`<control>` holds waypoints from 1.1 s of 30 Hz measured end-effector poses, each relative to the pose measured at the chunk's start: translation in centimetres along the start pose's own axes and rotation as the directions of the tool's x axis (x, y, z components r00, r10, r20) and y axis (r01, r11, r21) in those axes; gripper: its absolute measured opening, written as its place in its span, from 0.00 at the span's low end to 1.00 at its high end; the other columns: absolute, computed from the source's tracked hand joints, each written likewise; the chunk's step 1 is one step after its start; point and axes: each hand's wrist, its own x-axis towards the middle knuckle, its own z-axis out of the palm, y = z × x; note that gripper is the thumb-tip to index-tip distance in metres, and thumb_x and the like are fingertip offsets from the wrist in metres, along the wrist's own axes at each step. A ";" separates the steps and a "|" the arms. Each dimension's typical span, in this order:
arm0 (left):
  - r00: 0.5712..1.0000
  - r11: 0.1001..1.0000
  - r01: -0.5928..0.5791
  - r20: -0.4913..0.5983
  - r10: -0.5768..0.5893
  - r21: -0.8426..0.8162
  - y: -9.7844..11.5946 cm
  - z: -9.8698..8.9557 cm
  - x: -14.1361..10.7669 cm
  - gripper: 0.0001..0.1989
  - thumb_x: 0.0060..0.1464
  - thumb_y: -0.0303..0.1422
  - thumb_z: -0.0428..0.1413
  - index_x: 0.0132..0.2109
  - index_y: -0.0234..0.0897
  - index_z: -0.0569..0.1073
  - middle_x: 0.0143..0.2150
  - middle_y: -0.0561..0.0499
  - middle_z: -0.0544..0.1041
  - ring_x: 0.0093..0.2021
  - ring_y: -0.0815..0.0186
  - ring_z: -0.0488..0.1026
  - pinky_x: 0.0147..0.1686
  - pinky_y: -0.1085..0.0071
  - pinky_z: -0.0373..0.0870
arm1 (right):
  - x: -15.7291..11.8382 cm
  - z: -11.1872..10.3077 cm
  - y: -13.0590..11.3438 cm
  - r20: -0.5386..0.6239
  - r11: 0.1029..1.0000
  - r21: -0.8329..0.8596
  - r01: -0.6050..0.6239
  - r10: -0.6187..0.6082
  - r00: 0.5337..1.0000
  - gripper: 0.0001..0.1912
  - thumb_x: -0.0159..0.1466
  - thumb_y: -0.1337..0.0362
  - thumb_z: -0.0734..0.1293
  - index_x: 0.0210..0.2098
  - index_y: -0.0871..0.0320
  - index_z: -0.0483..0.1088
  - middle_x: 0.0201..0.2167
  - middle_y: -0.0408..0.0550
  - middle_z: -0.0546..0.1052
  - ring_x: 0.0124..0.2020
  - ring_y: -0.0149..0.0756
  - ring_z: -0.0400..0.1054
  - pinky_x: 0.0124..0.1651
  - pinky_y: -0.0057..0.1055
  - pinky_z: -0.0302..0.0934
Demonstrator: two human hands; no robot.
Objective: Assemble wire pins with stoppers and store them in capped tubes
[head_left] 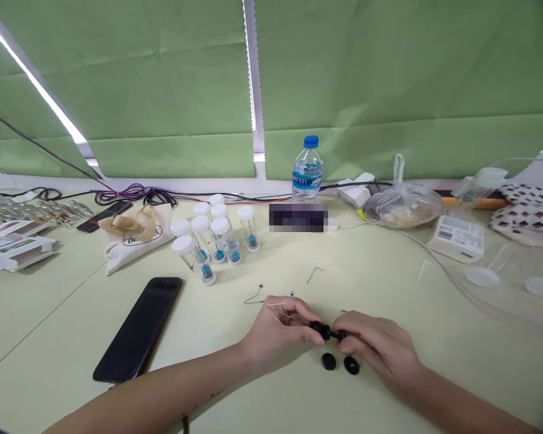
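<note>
A small black part (pixel 326 332) with a thin shaft lies between my two hands. My left hand (pixel 285 331) is closed on its left end, and thin bent metal wires stick out past those fingers. The fingers of my right hand (pixel 375 345) pinch the right end of the same part and partly hide it. Just below, on the table, are a round black cap (pixel 328 361) and a second black disc (pixel 352 364). An L-shaped hex key (pixel 315 275) lies beyond my hands, and a bent wire with a small black tip (pixel 253 296) is to the left.
A black phone (pixel 139 328) lies left of my left forearm. Several white-capped tubes (pixel 221 241) with blue pieces stand behind it, near a cloth pouch (pixel 140 238). At the back are a water bottle (pixel 308 175), cables and a plastic bag (pixel 402 205). A white box (pixel 458 238) sits right.
</note>
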 end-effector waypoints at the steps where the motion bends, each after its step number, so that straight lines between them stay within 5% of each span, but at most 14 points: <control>1: 1.000 1.000 0.002 -0.002 -0.002 0.006 0.0 0.0 0.0 0.11 0.32 0.21 0.70 0.28 0.32 0.79 0.29 0.50 0.80 0.28 0.69 0.76 0.33 0.72 0.72 | 0.0 0.0 0.0 0.012 1.000 0.011 -0.010 0.010 1.000 0.11 0.71 0.60 0.56 0.36 0.55 0.66 0.22 0.41 0.72 0.19 0.27 0.66 0.23 0.23 0.60; 5: 0.999 0.999 0.039 -0.010 -0.039 -0.016 0.2 0.1 0.0 0.10 0.36 0.23 0.69 0.29 0.32 0.78 0.29 0.49 0.81 0.29 0.68 0.76 0.35 0.70 0.71 | -0.4 0.2 0.4 0.027 0.991 0.115 -0.064 0.062 0.998 0.14 0.72 0.61 0.54 0.37 0.55 0.68 0.21 0.40 0.70 0.19 0.26 0.66 0.23 0.22 0.61; 9: 0.995 0.997 0.041 -0.087 -0.047 -0.067 0.7 0.1 0.1 0.09 0.38 0.24 0.69 0.29 0.31 0.77 0.28 0.49 0.80 0.27 0.69 0.76 0.36 0.70 0.71 | -1.2 0.5 1.3 -0.036 0.962 0.245 -0.118 0.130 0.991 0.18 0.72 0.57 0.51 0.54 0.53 0.64 0.31 0.46 0.73 0.27 0.31 0.69 0.30 0.27 0.66; 14: 0.991 0.995 0.038 -0.124 -0.049 -0.093 0.9 -0.2 0.3 0.10 0.37 0.27 0.70 0.29 0.31 0.77 0.28 0.50 0.80 0.28 0.69 0.76 0.35 0.70 0.71 | -1.2 0.4 1.5 -0.051 0.966 0.258 -0.018 0.033 0.998 0.24 0.72 0.52 0.49 0.58 0.55 0.64 0.34 0.49 0.72 0.30 0.34 0.67 0.32 0.32 0.64; 21: 0.992 0.996 0.039 -0.113 -0.048 -0.086 0.9 0.0 0.2 0.11 0.36 0.27 0.70 0.28 0.31 0.77 0.27 0.49 0.80 0.26 0.68 0.76 0.35 0.69 0.71 | -0.6 0.2 1.1 -0.015 0.975 0.210 -0.069 0.074 0.997 0.23 0.71 0.51 0.49 0.55 0.55 0.63 0.31 0.47 0.71 0.28 0.34 0.65 0.29 0.31 0.62; 24: 0.990 0.995 0.042 -0.129 -0.053 -0.089 0.9 -0.1 0.2 0.11 0.36 0.27 0.70 0.29 0.31 0.77 0.27 0.49 0.80 0.27 0.68 0.76 0.36 0.68 0.71 | -0.3 0.2 0.7 -0.044 0.985 0.158 -0.073 0.081 0.996 0.18 0.70 0.55 0.57 0.56 0.55 0.60 0.35 0.48 0.71 0.28 0.32 0.66 0.30 0.29 0.64; 28: 0.993 0.996 0.030 -0.115 -0.040 -0.089 0.9 -0.2 0.3 0.11 0.37 0.27 0.70 0.29 0.31 0.76 0.27 0.49 0.80 0.27 0.68 0.76 0.36 0.68 0.71 | 0.1 0.3 0.2 -0.080 1.000 0.003 -0.015 0.015 0.997 0.11 0.68 0.68 0.61 0.49 0.53 0.63 0.31 0.44 0.73 0.28 0.31 0.69 0.31 0.26 0.64; 33: 0.996 0.997 0.035 -0.082 -0.041 -0.066 0.6 0.1 0.2 0.11 0.35 0.26 0.70 0.28 0.31 0.76 0.27 0.49 0.80 0.26 0.68 0.75 0.36 0.67 0.71 | 0.1 0.0 0.0 0.001 0.998 -0.043 -0.052 0.052 0.999 0.09 0.70 0.64 0.56 0.35 0.55 0.65 0.23 0.41 0.69 0.21 0.29 0.64 0.25 0.25 0.58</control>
